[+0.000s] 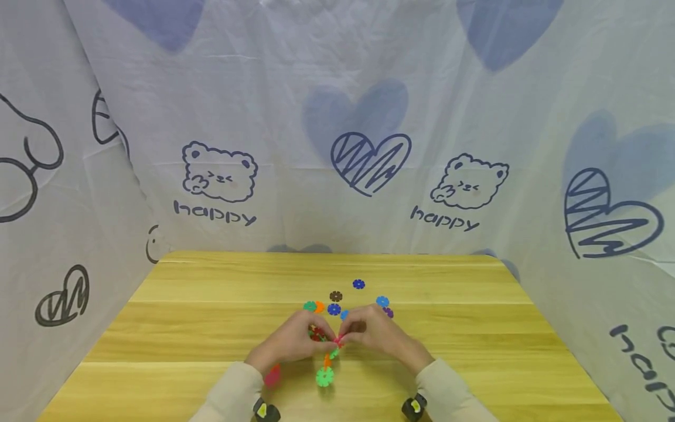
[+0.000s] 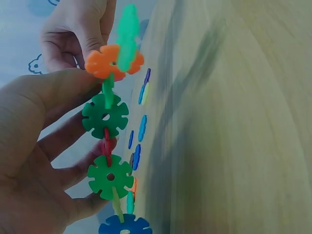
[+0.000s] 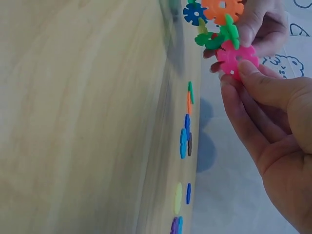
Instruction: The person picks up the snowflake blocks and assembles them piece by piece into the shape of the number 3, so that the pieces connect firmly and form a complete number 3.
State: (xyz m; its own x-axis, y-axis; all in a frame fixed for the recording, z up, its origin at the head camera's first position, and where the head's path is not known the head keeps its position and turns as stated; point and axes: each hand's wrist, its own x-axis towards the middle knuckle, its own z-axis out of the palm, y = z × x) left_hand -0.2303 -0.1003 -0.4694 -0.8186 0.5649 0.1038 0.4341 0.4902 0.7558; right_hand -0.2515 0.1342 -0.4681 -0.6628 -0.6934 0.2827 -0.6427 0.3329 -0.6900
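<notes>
Above the wooden table's near half, my two hands meet at a pink snowflake disc (image 3: 228, 61). My right hand (image 1: 377, 331) pinches it between thumb and fingers. My left hand (image 1: 295, 340) grips a chain of interlocked notched plastic discs beside it. In the left wrist view the chain runs past the palm, with an orange disc (image 2: 100, 63), a green disc (image 2: 97, 119), a second green disc (image 2: 100, 183) and a blue disc (image 2: 114, 228). A bright green disc (image 1: 324, 377) hangs below the hands. Fingers hide part of the joint at the pink disc.
Loose discs lie beyond the hands on the table (image 1: 211, 328): dark blue (image 1: 358, 284), brown (image 1: 336, 296), light blue (image 1: 382, 301), purple (image 1: 389, 312) and teal (image 1: 309, 306), among others. A pink piece (image 1: 272, 376) shows near the left wrist. Printed white cloth (image 1: 295, 193) encloses the table's back and sides.
</notes>
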